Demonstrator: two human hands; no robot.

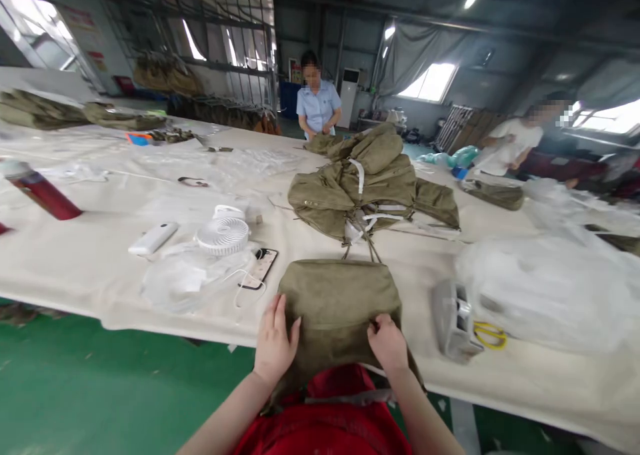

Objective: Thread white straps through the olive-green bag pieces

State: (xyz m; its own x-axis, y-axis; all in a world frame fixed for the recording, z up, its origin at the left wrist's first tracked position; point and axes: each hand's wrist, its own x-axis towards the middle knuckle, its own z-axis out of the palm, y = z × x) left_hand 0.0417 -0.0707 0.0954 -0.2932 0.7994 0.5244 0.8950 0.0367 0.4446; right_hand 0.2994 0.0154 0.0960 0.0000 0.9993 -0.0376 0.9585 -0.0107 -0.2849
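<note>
A flat olive-green canvas bag (337, 302) lies at the near edge of the long white table (100, 262), hanging partly over the edge toward me. My left hand (274, 340) rests flat on its near left part, fingers stretched out. My right hand (387, 342) pinches the fabric at its near right part, fingers curled. Cords run from the bag to a crumpled pile of olive canvas with white straps (367, 185) further back on the table.
Left of the bag lie a phone (260, 268), a white small fan (223, 234), a white power bank (153, 238), clear plastic and a red bottle (43, 192). To the right are clear plastic bags (545, 288) and a grey tool (453, 322). Two people stand at the far side.
</note>
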